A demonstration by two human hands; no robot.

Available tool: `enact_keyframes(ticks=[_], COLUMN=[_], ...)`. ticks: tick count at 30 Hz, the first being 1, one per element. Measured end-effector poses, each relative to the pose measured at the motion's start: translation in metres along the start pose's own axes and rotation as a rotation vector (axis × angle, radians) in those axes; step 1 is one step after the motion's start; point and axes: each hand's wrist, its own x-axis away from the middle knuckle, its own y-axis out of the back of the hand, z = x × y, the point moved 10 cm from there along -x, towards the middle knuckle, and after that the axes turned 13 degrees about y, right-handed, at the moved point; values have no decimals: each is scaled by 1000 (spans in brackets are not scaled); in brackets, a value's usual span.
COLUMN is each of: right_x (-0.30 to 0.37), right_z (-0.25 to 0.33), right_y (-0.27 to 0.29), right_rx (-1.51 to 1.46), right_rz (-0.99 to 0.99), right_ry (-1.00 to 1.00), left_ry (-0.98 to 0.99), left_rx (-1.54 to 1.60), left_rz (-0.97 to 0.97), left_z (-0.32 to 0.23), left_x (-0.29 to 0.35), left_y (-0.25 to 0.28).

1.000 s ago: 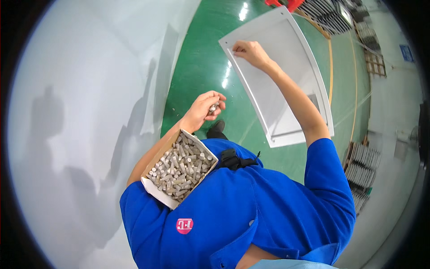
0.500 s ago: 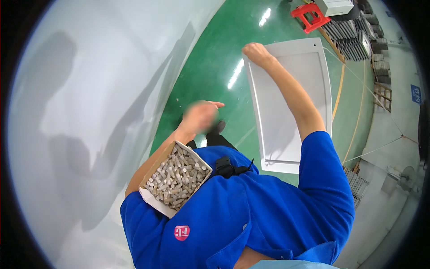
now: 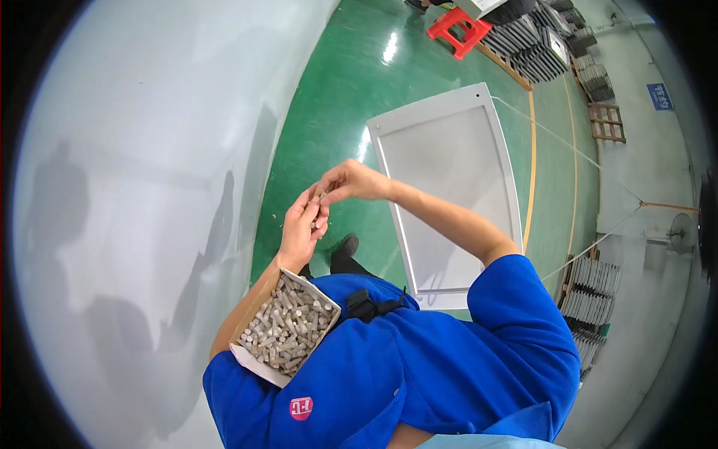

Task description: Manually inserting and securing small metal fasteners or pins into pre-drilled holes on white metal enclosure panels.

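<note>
The left hand (image 3: 299, 233) is curled around a few small plugs (image 3: 315, 224), partly hidden by its fingers. The right hand (image 3: 356, 182) comes in from the right, fingers drawn narrow against the left hand's fingertips; I cannot tell whether it grips a plug. An open cardboard box (image 3: 258, 367), filled with beige-grey plugs (image 3: 290, 326), rests tilted on the left arm against the blue shirt (image 3: 449, 359). Right of the hands, apart from both, is a white panel (image 3: 449, 161) with a raised rim, partly behind the right forearm. Far off, a red stool (image 3: 458, 34) stands on the green floor (image 3: 329, 97)
</note>
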Motion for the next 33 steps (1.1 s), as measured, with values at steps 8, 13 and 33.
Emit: enact_keyframes(ticks=[8,13,33], right_x=[50,135,214], right_z=[44,118,68], right_y=[130,268,284], right_rx=[877,1382,1631], right_rz=[-281,-514,-338], right_ry=[137,-209,-448], left_ry=[13,87,196], left_rx=[-30,-17,-122], left_rz=[57,63,151], left_z=[-2,11,32], left_x=[-1,-6,-11], left_y=[-13,-9,-11])
